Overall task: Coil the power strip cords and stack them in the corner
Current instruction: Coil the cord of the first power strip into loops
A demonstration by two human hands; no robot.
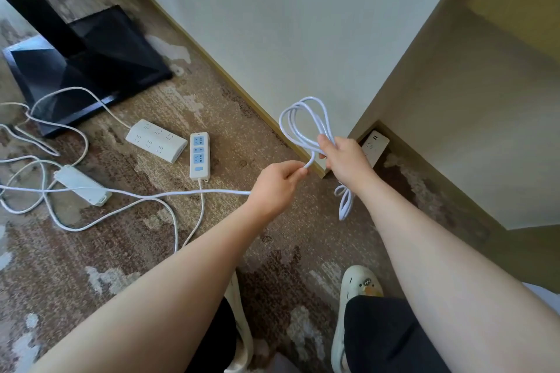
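My right hand grips a coil of white cord whose loops stand above the fist and hang below the wrist. My left hand pinches the same cord just left of the coil; the free length runs taut leftward over the carpet. One white power strip lies in the corner behind my right hand. On the floor lie a strip with blue sockets, a wide white strip and a slim white strip, their cords loose and tangled at the left.
A black stand base sits at the upper left against the carpet. White wall and skirting run diagonally to the corner; a beige wall panel rises at the right. My slippered foot is at the bottom.
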